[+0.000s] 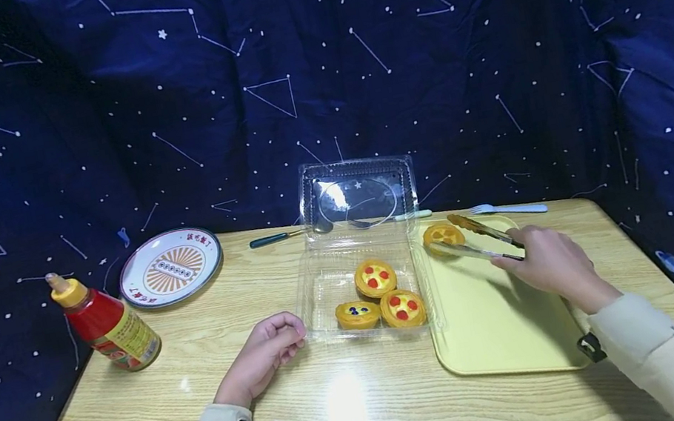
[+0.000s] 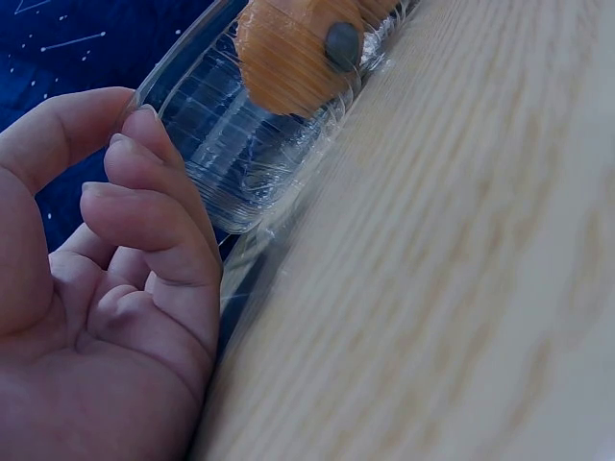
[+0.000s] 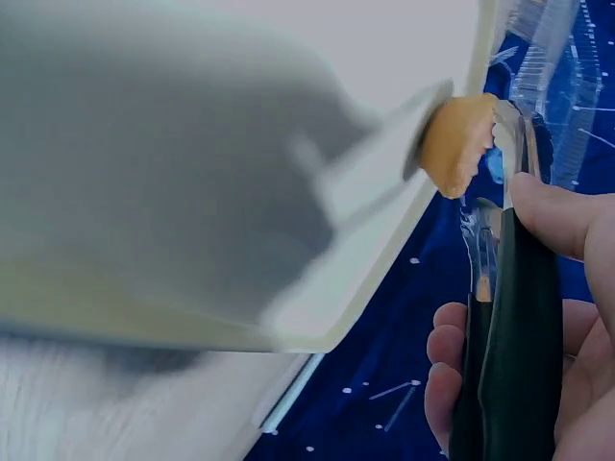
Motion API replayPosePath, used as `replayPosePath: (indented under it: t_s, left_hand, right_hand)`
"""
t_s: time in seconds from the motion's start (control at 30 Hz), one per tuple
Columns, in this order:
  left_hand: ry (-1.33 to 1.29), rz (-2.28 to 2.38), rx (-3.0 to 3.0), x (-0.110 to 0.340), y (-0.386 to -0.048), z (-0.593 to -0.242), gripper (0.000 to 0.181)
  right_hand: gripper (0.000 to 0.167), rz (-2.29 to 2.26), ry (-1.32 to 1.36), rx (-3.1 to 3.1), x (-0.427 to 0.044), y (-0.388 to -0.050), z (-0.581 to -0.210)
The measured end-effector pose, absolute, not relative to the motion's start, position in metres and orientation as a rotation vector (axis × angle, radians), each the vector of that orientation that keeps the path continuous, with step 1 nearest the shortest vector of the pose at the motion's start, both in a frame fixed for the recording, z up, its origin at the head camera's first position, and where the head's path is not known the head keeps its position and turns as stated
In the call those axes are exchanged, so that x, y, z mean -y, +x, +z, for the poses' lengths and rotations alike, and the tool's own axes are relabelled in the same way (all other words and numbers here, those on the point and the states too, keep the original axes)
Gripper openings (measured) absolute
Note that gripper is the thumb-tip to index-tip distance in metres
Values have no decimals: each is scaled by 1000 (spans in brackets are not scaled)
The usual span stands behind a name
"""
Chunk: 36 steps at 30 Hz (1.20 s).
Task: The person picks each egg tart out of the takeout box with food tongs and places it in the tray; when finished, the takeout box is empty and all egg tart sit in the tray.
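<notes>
A clear plastic box (image 1: 324, 288) stands with its lid up, holding two tarts with red dots (image 1: 376, 278) and one with blue dots (image 1: 358, 315). My left hand (image 1: 267, 351) pinches the box's near left corner between thumb and finger, as the left wrist view (image 2: 125, 259) shows. My right hand (image 1: 552, 259) grips dark-handled tongs (image 3: 519, 336). The tongs' tips are at a tart (image 1: 444, 240) near the far left corner of the yellow tray (image 1: 498, 317); whether they pinch it I cannot tell. In the right wrist view that tart (image 3: 456, 146) is beside one tip.
A red sauce bottle (image 1: 114, 329) with a yellow cap stands at the left. Behind it lies a patterned plate (image 1: 171, 267). Along the back edge are a dark-handled utensil (image 1: 271, 239), a pale handle (image 1: 412, 215) and a light blue fork (image 1: 513, 209). A dark starry curtain (image 1: 310, 57) hangs behind.
</notes>
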<state>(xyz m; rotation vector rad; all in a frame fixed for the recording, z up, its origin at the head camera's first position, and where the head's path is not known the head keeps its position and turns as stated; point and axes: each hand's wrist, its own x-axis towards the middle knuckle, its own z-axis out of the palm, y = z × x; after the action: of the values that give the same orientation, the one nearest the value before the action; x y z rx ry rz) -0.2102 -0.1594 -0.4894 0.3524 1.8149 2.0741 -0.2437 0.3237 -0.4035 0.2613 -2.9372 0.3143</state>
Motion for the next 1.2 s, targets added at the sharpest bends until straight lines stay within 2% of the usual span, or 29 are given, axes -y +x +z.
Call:
replayPosePath:
  t_s: [0.23,0.53,0.73,0.97,1.2]
  left_hand:
    - [368,2080,-1811,160,-211,-492,9]
    - [372,2087,-1812,159,-211,-492,9]
    - [372,2088,-1813,159,-211,-492,9]
    - [373,2087,-1812,160,-212,-494,7]
    - [369,2075,-1822,160,-212,-494,7]
  right_hand:
    - [67,350,275,2871,-321,-232,-389]
    - [48,341,391,2775,-311,-219,-379]
    - [51,346,474,2716,-298,-213,-376]
    - [42,332,566,2664,-279,-212,-377]
    - [48,340,581,2728,-263,-213,-379]
